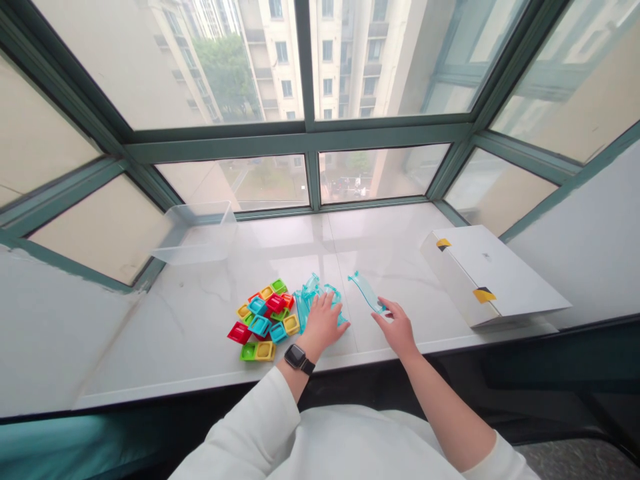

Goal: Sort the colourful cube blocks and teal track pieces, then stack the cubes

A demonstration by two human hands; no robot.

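Observation:
My right hand [397, 327] pinches the near end of a clear blue, curved plastic track piece [367, 292], which slants up and away to the left over the sill. Fingers spread, my left hand [324, 325] rests on a heap of similar clear blue plastic pieces [303, 303] and partly covers them. Just left of that heap lies a pile of small square plastic blocks [260, 325] in red, yellow, green and blue, with hollowed tops.
A white marble-look windowsill [200, 347] bears everything. At its back left stands a clear plastic bin [200, 233]. On the right sits a white box [500, 273] with yellow-and-black tape tabs. Green-framed windows [225, 147] enclose the sill.

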